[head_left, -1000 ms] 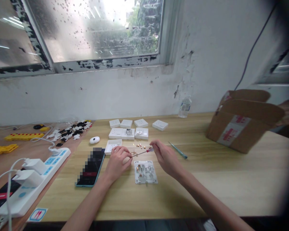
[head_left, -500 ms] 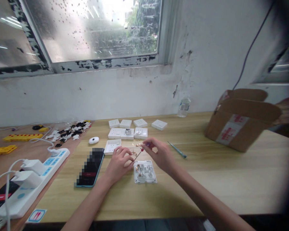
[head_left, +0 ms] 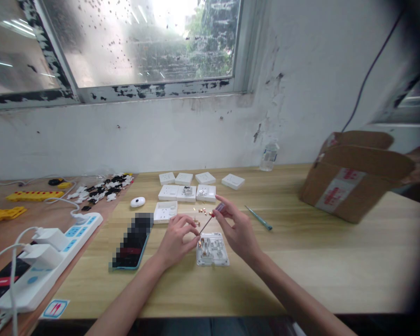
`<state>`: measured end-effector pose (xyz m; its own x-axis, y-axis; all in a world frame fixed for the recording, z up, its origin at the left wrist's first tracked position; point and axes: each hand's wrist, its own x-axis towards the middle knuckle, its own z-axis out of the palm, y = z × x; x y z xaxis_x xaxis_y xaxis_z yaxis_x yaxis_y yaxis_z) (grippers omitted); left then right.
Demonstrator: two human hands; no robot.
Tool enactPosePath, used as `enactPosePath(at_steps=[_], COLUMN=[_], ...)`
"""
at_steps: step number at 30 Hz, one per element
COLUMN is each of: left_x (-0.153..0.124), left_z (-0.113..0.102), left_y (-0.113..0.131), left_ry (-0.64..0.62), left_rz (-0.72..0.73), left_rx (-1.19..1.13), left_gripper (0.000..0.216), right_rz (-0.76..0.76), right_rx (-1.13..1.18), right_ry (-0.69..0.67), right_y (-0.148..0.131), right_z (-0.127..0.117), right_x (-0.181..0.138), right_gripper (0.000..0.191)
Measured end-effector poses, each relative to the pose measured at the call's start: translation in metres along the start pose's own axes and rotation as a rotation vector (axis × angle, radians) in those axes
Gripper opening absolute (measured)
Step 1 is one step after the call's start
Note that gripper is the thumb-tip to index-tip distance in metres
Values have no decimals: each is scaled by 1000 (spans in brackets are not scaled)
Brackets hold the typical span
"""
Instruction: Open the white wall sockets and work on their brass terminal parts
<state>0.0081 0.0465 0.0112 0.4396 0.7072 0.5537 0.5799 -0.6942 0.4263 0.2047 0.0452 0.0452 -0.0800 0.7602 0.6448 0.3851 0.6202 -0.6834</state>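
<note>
My right hand (head_left: pixel 238 229) grips a screwdriver (head_left: pixel 206 224) with a red and clear-looking handle, its thin shaft slanting down to the left. The shaft's tip ends at the thumb and forefinger of my left hand (head_left: pixel 178 239), which are pinched together; what lies between them is too small to make out. Just below these fingertips lies a white socket panel (head_left: pixel 217 254), its back facing up, with metal and brass-coloured pieces inside. Small brass parts (head_left: pixel 202 211) lie loose beyond it, near an upturned white cover (head_left: pixel 165 215).
Several white socket panels (head_left: pixel 205 178) sit in rows at the back. A teal screwdriver (head_left: pixel 261 219) lies to the right, before a cardboard box (head_left: pixel 346 179). At left are a phone (head_left: pixel 133 245), a white case (head_left: pixel 137 202) and a power strip (head_left: pixel 73 242). A bottle (head_left: pixel 269 157) stands by the wall.
The screwdriver's tip stays by my left fingertips while my right hand has turned and shifted its grip on the handle, showing more of it. The whole view has moved slightly.
</note>
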Motion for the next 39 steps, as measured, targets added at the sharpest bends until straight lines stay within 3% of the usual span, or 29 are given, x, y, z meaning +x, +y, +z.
enactPosePath(at_steps=[5, 13, 30, 39], left_x=[-1, -2, -2, -3], left_z=[1, -6, -4, -4], left_y=[-2, -2, -2, -3], left_ry=[-75, -150, -180, -176], left_rz=[35, 40, 32, 39], left_rx=[13, 34, 36, 27], left_gripper=[6, 10, 4, 2], right_rz=[-78, -51, -85, -199], right_rx=[-83, -96, -128, -197], right_ry=[-24, -46, -60, -146], right_y=[2, 5, 8, -1], right_z=[-3, -3, 2, 2], right_x=[-5, -8, -9, -3], right_gripper=[35, 35, 34, 30])
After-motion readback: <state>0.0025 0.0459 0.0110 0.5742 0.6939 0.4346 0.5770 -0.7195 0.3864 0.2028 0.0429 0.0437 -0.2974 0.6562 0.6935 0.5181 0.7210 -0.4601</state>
